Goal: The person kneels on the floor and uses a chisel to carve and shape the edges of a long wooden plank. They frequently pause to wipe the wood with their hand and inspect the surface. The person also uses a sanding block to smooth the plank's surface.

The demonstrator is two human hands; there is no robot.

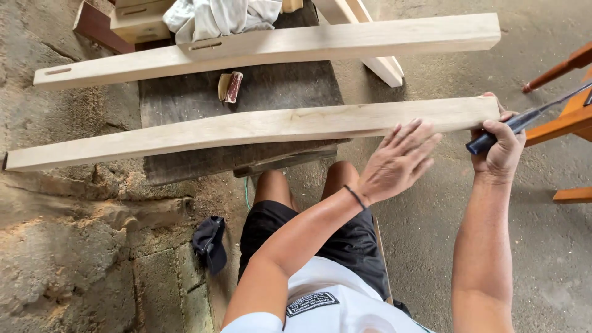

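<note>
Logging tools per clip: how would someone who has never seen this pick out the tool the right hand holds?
Find the nearer long pale plank lying across the dark bench, and follow it to its right end. There the right hand grips a chisel-like tool. Its dark blue handle and thin metal shaft, slanting up to the right, set it apart from the surrounding wood.

Near plank (246, 128): long, pale, raw wood, squared edges, faintly bowed along its length. Lies flat across a dark worn bench top (271, 92), both ends overhanging, left end running out over the rough ground. Right end sits under the two hands.

Chisel (524, 120): dark blue handle, slim metal blade angling up and to the right, away from the plank end. Handle butt points down-left, close to the plank's right end.
</note>
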